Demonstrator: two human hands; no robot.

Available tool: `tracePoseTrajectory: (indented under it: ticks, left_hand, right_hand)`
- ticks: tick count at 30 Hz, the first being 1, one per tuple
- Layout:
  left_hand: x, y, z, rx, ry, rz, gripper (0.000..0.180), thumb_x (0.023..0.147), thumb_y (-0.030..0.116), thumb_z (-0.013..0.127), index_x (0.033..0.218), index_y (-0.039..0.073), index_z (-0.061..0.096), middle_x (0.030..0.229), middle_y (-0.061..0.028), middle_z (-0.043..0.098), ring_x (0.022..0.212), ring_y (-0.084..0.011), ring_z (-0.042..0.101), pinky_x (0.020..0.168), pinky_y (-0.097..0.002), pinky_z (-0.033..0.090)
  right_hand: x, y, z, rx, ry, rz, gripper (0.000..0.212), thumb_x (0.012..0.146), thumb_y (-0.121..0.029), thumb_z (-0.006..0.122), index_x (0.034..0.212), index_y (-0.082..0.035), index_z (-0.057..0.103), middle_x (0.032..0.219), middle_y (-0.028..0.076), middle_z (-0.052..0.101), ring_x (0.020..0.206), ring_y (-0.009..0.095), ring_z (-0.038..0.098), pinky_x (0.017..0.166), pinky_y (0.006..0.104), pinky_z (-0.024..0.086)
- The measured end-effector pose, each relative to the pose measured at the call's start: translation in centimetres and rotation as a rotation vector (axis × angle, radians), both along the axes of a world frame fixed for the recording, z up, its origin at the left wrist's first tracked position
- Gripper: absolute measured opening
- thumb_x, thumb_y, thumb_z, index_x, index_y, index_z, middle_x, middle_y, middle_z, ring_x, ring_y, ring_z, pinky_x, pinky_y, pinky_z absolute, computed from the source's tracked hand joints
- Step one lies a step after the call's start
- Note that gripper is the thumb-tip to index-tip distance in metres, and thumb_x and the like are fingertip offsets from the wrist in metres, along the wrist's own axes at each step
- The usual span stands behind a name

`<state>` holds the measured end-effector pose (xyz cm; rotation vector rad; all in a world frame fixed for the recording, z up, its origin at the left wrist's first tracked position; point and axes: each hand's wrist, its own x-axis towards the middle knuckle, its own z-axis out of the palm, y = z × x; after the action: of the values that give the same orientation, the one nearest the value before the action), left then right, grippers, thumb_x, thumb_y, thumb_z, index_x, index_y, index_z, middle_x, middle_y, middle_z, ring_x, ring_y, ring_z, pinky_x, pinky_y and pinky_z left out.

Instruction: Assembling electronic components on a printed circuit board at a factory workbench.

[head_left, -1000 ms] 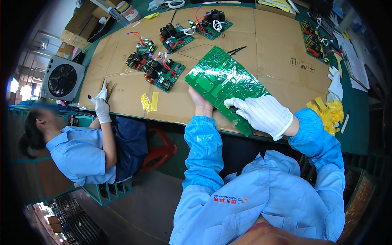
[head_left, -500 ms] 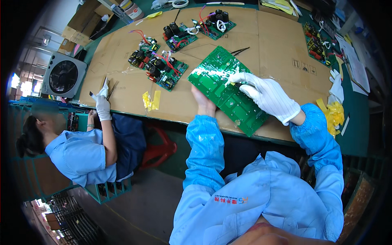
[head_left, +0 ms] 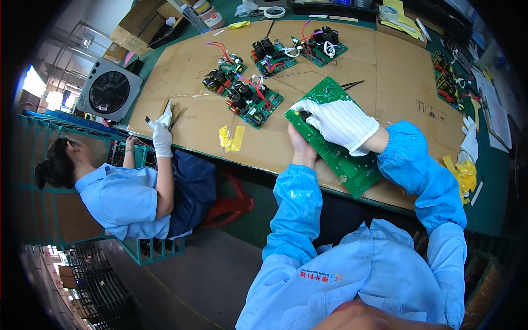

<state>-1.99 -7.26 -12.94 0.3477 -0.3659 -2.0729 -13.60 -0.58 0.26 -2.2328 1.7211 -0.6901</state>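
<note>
At centre-right, a probably fragile board [head_left: 345, 163] is being held, best edgewise, by the left hand [head_left: 301, 144], a dark object [head_left: 304, 116] by the right hand [head_left: 342, 126].

A fan [head_left: 109, 92] stands left of the cardboard [head_left: 396, 71], a jar [head_left: 212, 19] and tape [head_left: 275, 16] beyond its far edge, papers [head_left: 487, 104] to its right, a red stool [head_left: 243, 203] below it.

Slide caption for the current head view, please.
Bare left hand holds a green board; gloved right hand is over it.
</note>
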Motion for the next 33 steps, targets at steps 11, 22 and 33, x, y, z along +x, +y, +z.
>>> tracePoseTrajectory:
  ticks: [11, 22, 33]
  left_hand:
    - [0.5, -0.4, -1.0, -0.052, 0.126, -0.097, 0.050, 0.108, 0.046, 0.040, 0.132, 0.006, 0.060, 0.130, -0.0135, 0.066, 0.115, -0.0291, 0.066, 0.100, -0.0463, 0.055]
    - [1.6, -0.6, -2.8, -0.034, 0.071, -0.105, 0.057, 0.106, 0.049, 0.045, 0.135, 0.003, 0.061, 0.133, -0.0146, 0.066, 0.118, -0.0323, 0.064, 0.103, -0.0485, 0.052]
    - [2.1, -1.9, -2.4, -0.137, -0.005, -0.106, 0.055, 0.107, 0.047, 0.041, 0.136, 0.004, 0.060, 0.133, -0.0151, 0.066, 0.119, -0.0328, 0.063, 0.103, -0.0481, 0.052]
  right_hand:
    - [-1.0, 0.2, 1.3, -0.088, -0.408, -0.142, 0.030, 0.102, -0.027, 0.053, 0.129, -0.019, 0.062, 0.108, 0.017, 0.073, 0.094, 0.040, 0.071, 0.080, 0.0477, 0.055]
    - [-9.9, 22.8, 4.1, -0.081, 0.037, -0.831, 0.034, 0.102, -0.009, 0.057, 0.135, -0.016, 0.062, 0.117, 0.013, 0.073, 0.100, 0.034, 0.072, 0.081, 0.0391, 0.058]
    - [-9.3, 28.3, 1.1, -0.026, 0.137, -0.971, 0.048, 0.104, -0.014, 0.054, 0.150, -0.022, 0.052, 0.091, 0.020, 0.070, 0.081, 0.038, 0.069, 0.072, 0.0449, 0.056]
